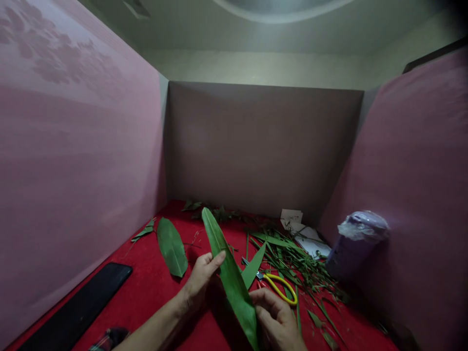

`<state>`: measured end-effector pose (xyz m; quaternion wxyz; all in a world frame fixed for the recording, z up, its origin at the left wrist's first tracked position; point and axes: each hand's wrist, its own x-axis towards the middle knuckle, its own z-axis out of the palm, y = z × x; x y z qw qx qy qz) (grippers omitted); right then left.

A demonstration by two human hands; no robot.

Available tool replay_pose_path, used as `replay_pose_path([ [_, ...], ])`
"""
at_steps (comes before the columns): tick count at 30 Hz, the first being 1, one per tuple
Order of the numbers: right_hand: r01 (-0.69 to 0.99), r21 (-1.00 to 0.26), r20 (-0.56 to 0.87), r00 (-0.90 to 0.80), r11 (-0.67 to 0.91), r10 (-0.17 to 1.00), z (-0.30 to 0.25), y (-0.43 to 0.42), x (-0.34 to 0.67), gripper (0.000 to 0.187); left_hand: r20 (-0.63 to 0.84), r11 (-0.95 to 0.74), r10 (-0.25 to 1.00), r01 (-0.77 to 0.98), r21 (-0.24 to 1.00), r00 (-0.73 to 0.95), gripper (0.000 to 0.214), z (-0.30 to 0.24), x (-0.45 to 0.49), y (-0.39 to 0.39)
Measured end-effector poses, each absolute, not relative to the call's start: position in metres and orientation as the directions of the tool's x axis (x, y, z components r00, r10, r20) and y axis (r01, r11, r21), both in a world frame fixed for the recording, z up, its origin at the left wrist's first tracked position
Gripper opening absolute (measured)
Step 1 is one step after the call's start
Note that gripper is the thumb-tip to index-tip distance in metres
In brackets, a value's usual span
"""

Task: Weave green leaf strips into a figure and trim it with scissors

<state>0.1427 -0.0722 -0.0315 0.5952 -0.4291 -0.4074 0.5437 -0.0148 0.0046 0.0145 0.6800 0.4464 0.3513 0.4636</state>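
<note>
A long green leaf (231, 278) slants across the middle of the view, its far end narrow and its near end running off the bottom edge. My left hand (205, 273) grips its left side, thumb lying on the upper face. At the lower right edge of the leaf, my right hand (273, 314) is closed with bent fingers pinching it. Just beyond that hand lies a pair of scissors with yellow handles (281, 288), its blades partly covered by a pointed green leaf piece (254, 265).
A broad oval leaf (171, 247) lies left on the red cloth (153, 292). Cut leaf strips (296, 258) heap at right, near white papers (310, 240) and a purple bin with a plastic liner (356, 243). A black flat object (80, 307) lies front left. Pink and grey panels surround the surface.
</note>
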Motion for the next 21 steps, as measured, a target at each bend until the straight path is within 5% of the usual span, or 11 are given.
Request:
replay_pose_path([
  [7, -0.24, -0.963, -0.09, -0.15, -0.124, 0.985, -0.024, -0.073, 0.145, 0.036, -0.185, 0.309, 0.913, -0.323, 0.894, 0.363, 0.027, 0.005, -0.011, -0.002],
  [14, -0.3, -0.944, -0.097, -0.14, -0.136, 0.985, -0.035, -0.07, 0.144, 0.04, -0.257, 0.384, 0.856, -0.218, 0.897, 0.448, 0.029, 0.002, 0.0, -0.018],
  [21, -0.217, -0.963, -0.125, -0.17, -0.161, 0.977, -0.045, -0.067, 0.147, 0.041, -0.268, 0.338, 0.921, -0.236, 0.911, 0.284, 0.03, -0.002, -0.008, -0.011],
])
